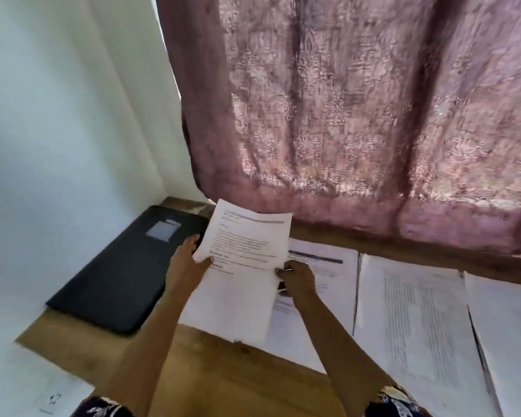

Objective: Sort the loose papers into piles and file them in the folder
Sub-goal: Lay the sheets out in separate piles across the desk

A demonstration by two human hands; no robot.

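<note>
Both hands grip one printed sheet [247, 245] raised above the table [223, 371]: left hand [190, 260] pinching its left edge, right hand [295, 281] its right edge. Black folder [127, 266] lies closed left of sheet; paper piles [418, 320] lie right.

This looks like a room in a home: a pink patterned curtain [373, 109] hangs with daylight coming through it, beside a plain white wall [57, 115], and a wooden table [223, 374] pushed into the corner.
</note>
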